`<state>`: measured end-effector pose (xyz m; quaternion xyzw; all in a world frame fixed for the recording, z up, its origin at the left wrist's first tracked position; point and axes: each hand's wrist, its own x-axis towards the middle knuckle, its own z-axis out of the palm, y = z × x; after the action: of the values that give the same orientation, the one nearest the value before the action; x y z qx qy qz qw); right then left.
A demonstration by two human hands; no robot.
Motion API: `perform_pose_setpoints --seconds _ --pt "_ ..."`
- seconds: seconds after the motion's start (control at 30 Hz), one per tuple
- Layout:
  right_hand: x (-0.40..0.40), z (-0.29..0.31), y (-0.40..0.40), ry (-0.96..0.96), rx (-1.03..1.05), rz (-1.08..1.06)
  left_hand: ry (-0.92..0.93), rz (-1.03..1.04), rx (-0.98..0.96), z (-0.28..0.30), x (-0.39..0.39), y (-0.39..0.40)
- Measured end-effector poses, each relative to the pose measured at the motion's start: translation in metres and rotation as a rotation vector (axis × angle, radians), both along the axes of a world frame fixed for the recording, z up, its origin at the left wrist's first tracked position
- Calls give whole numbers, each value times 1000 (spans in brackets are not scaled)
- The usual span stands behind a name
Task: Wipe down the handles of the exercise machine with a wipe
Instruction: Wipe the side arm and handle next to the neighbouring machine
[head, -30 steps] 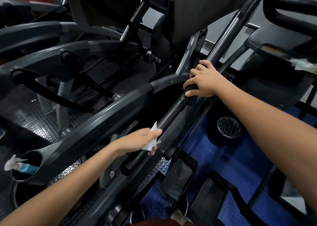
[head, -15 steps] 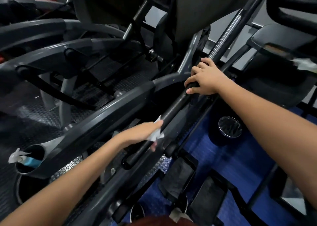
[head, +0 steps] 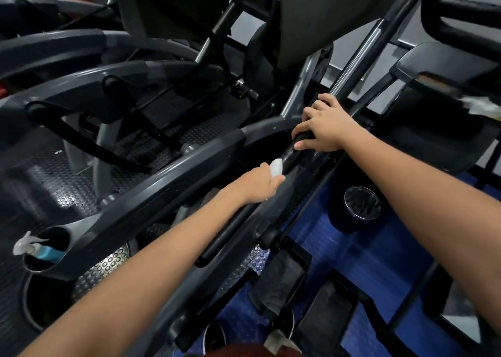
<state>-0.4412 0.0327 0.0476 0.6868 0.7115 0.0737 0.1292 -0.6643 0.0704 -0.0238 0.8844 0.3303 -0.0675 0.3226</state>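
Across the middle of the head view a long black handle (head: 233, 232) of the exercise machine runs slantwise, from low and left of centre up toward the upper right, where it meets a shiny metal bar (head: 360, 55). Halfway along it the left hand (head: 257, 186) curls round the handle with a white wipe (head: 277, 167) pinched under its fingers, the wipe pressed to the black grip and a crumpled end sticking up above the knuckles. Just beyond, a little higher on the same handle, the right hand (head: 324, 129) grasps the bar from above, fingers wrapped over it and thumb underneath. The two hands are near each other but do not touch; a short bare piece of the grip shows between them.

Left of the handle a broad grey arm of the machine (head: 151, 194) sweeps down to a round cup holder (head: 47, 272) at the lower left. A blue spray bottle (head: 40, 251) with a pale trigger head lies tilted in that holder. Under the grey arm lies black studded rubber flooring (head: 62, 191); to the right of the handle the floor is blue (head: 352, 261). Two dark foot pedals (head: 282, 283) sit side by side near the bottom edge, below the handle's lower end. A round black cap with a bright rim (head: 362, 202) lies on the blue floor under the right forearm. Far right, another white wipe or cloth (head: 481, 106) rests on a neighbouring dark machine, too blurred to tell more.
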Motion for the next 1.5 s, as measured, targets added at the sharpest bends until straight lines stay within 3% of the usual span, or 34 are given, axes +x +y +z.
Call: perform_pose_setpoints --seconds 0.07,0.13,0.3,0.4,0.5,0.6,0.73,0.8,0.87,1.03,1.17,1.23,1.33,1.5 --pt "0 0 0 -7 -5 0 -54 49 29 -9 -8 -4" --pt "0 0 -1 -5 0 -1 -62 54 -90 -16 -27 -2" --pt "-2 1 -2 -3 3 -4 -121 15 -770 -4 -96 -6" --pt "-1 1 -3 6 13 -4 -85 34 -898 1 -118 -12" --pt "0 0 -3 6 22 13 -95 14 -672 4 -93 -9" --pt "1 0 -2 10 19 18 -84 -34 -291 2 -45 0" --pt "2 -1 -1 16 11 14 62 -21 200 2 6 -7" --pt "2 -1 -1 12 6 17 56 -8 262 0 7 -10" --pt "3 -2 0 5 15 21 -4 16 103 -4 -8 -6" --pt "3 -2 -2 10 21 23 -209 26 -645 1 -80 -13" --pt "2 -1 -3 13 18 18 -130 83 -852 -3 -135 -22" --pt "2 -1 -3 9 13 20 -114 76 -707 -3 -135 -24" --pt "5 1 -3 20 14 36 9 26 -251 -2 -106 -22" --pt "28 10 0 101 291 94 98 2 178 6 -33 -23"
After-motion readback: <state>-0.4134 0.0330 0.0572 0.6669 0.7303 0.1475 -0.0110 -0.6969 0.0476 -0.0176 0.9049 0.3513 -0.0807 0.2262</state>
